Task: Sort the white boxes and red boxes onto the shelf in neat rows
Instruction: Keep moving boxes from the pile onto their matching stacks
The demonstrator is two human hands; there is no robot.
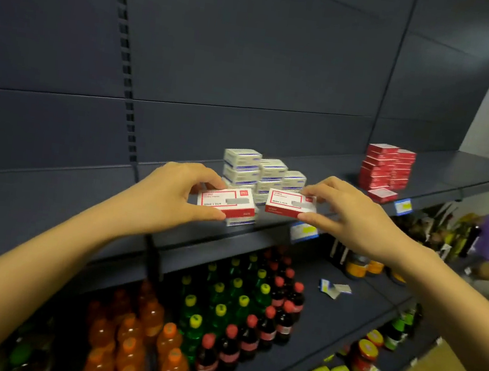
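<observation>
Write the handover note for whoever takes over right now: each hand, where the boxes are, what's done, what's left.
Left hand: grips the first red box, held in front of the white boxes.
Right hand: grips the second red box, beside the first.
White boxes: stacked in uneven columns mid-shelf.
Red stack: further right on the same shelf, with a loose red box lying in front of it.
Done: most of both colours are grouped.
Left: probably take both held boxes to the red stack, tidy the loose one and even out the white columns.
</observation>
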